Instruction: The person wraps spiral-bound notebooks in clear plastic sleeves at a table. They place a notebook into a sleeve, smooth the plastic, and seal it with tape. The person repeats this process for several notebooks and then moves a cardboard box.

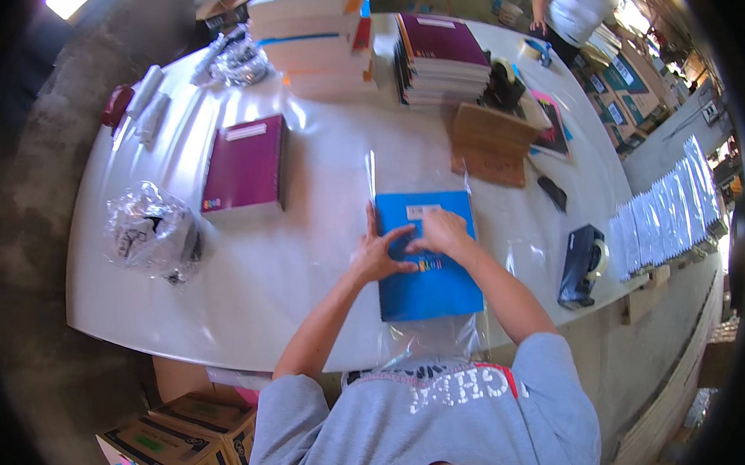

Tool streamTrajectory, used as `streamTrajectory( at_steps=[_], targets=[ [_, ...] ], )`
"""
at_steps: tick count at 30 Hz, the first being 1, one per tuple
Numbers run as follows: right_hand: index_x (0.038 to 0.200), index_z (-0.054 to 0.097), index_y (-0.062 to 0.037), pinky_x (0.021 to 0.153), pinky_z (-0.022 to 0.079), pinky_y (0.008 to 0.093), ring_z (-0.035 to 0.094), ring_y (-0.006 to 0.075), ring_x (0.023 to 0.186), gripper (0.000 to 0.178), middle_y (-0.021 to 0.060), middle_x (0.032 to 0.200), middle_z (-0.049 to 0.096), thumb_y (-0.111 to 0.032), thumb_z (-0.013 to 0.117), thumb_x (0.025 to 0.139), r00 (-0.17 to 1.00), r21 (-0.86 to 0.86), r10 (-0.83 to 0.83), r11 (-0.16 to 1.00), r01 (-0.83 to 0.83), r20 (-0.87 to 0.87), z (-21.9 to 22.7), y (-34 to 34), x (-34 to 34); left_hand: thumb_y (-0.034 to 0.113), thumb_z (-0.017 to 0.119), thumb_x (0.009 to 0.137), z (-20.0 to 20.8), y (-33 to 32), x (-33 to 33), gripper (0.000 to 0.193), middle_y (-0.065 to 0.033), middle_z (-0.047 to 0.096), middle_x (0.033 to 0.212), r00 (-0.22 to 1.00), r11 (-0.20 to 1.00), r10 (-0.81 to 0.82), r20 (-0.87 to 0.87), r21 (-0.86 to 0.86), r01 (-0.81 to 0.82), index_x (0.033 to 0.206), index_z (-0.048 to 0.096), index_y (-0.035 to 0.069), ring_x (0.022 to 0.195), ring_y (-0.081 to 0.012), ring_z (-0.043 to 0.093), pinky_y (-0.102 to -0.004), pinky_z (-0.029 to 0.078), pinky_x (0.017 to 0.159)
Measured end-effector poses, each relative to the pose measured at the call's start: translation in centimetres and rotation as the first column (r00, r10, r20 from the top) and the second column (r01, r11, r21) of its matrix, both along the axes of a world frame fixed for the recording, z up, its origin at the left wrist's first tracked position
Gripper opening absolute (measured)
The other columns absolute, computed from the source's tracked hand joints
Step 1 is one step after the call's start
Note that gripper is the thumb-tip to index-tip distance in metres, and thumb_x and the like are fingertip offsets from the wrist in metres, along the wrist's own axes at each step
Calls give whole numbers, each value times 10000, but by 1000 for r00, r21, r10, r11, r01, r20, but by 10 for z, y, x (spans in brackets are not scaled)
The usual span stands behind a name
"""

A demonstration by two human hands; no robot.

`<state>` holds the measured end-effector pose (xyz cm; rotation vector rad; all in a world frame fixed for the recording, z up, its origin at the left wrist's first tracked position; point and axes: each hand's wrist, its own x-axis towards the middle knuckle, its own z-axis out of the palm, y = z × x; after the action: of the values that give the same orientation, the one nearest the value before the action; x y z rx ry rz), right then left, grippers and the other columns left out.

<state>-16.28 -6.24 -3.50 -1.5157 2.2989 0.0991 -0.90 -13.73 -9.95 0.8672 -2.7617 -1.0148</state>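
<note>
A blue notebook [432,297] lies in front of me, with clear plastic film [451,340] showing past its near and far edges. A small white label [419,211] is on the upper part of its cover. Fingers spread, my left hand [378,254] rests across the notebook's left edge, its thumb on the cover. My right hand [444,232] is closed, with its fingers bent down against the cover just below the label. Whatever its fingertips may hold is hidden.
Left of the notebook sits a purple notebook stack [244,164], with crumpled plastic [150,231] beyond it. Tall book stacks [442,61] stand at the back. A tape dispenser [583,267], a brown wooden holder [491,146] and a wrapped notebook row [668,216] are to the right. Another person [577,17] stands far right.
</note>
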Motion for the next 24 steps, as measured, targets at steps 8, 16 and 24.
streamTrajectory(
  at_steps=[8,16,24],
  targets=[
    [1314,358,-7,964,393,388,496,326,1137,923,237,1229,496,-498,760,644,752,-261,-485,734,627,446,-84,122,-95,573,747,602,-28,22,2,1156,-215,59,1468,885,867,387,-260,431,-252,1435,87,118,1321,-366,252,-437,326,1032],
    [1395,161,-39,1035,308,403,303,294,1281,972,170,1403,277,-344,767,699,105,-156,124,550,820,987,-18,121,-25,400,717,686,16,46,20,983,-164,313,1361,692,502,582,-427,858,107,1402,119,90,1260,-282,321,-391,333,1017],
    [1303,377,-69,1016,317,362,437,258,1176,770,131,1267,459,-106,792,655,596,-606,281,652,457,752,-16,180,-41,252,863,577,19,88,48,779,-95,544,1138,698,844,393,-599,536,-16,1210,454,58,1019,-226,536,-337,429,902]
  ],
)
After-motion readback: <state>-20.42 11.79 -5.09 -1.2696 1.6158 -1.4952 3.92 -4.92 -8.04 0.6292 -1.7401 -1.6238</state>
